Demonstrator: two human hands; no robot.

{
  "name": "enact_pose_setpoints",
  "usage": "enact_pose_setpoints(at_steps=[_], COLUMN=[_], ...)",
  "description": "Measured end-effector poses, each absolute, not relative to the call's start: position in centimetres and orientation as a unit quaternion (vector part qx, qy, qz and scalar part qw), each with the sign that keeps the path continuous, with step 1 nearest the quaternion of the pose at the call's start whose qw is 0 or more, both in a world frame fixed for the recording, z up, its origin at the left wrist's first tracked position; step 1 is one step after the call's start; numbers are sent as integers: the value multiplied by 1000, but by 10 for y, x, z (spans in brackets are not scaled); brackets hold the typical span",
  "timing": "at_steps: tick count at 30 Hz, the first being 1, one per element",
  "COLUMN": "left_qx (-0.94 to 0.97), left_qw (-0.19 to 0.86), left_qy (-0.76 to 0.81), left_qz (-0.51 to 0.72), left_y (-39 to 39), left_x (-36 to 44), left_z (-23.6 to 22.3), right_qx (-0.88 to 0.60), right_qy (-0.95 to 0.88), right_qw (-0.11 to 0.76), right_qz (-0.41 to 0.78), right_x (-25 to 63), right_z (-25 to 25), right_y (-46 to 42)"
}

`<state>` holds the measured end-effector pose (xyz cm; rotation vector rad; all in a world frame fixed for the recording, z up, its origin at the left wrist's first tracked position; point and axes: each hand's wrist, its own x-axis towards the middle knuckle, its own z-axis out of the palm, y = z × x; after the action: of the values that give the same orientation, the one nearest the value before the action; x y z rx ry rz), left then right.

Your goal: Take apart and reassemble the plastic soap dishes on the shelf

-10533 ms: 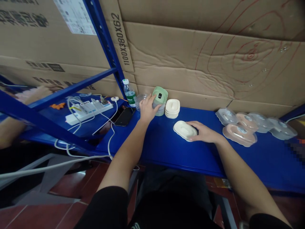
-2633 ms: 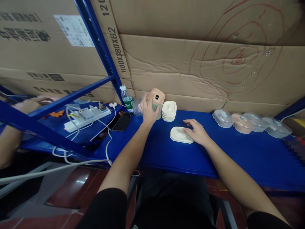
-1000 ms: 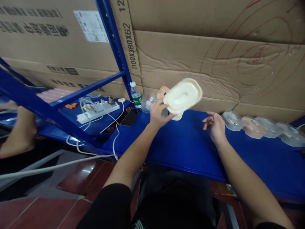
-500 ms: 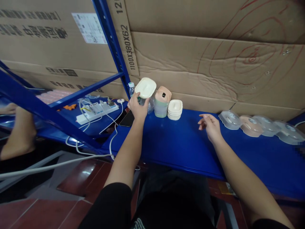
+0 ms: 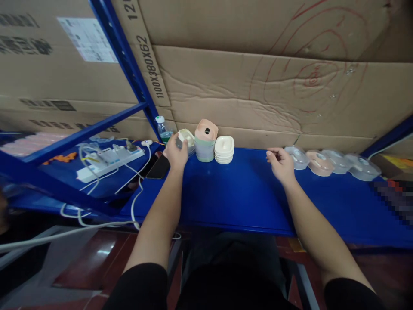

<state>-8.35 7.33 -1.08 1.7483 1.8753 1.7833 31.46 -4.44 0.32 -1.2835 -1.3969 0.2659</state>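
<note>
At the back left of the blue shelf, my left hand (image 5: pixel 177 153) has its thumb and fingers around the edge of a cream square lid (image 5: pixel 187 136). The lid sits low, at the top of some clear plastic pieces partly hidden by my hand. Just right of it rises a stack of pastel containers (image 5: pixel 205 146), topped by a peach piece with a dark label. A shorter pile of cream lids (image 5: pixel 224 150) stands beside that stack. My right hand (image 5: pixel 281 164) hovers over the shelf with loosely bent fingers, holding nothing, close to the clear lidded containers (image 5: pixel 295 157).
Several tubs, including a peach one (image 5: pixel 320 163), line the right back of the shelf (image 5: pixel 238 193). On the left are a bottle (image 5: pixel 164 129), a dark phone (image 5: pixel 158 167), a power strip (image 5: pixel 109 162) with loose cables, and a blue upright (image 5: pixel 127 56). Cardboard (image 5: pixel 226 82) closes the back.
My left hand has brought the cream lid down onto the clear pieces. My right hand stays empty beside the clear containers. The view has turned to the right.
</note>
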Motion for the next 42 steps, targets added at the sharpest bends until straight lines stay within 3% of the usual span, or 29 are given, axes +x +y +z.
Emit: enact_pose_setpoints(at_steps=[3,7,17,24,30,37,42], left_qx=[551,542,521,517,530,527,524], left_qw=[12,14,17,16,3,19,39], left_qy=[605,616,632,634,627,630,634], left_qz=[575,572,574,575,571,570,568], left_y=[75,76,76,76,77,76,74], left_x=[-84,-82,-77,-76,-76,-76,-74], left_z=[-13,-13,-14,-14,-15,-14,-12], right_qx=[-592,-675,-788,-721,-670,-548,-583], right_qy=[-613,-586,-596,-651,-722,-800,-787], right_qw=[524,442,154,228,169,242,199], right_qz=[-16,-78,-28,-70,-36,13,21], right_x=[347,393,410,363,350,343,342], right_z=[7,4,-19,-11,-18,-12,-14], right_y=[-37,-28,-26,-33,-34,-33,-37])
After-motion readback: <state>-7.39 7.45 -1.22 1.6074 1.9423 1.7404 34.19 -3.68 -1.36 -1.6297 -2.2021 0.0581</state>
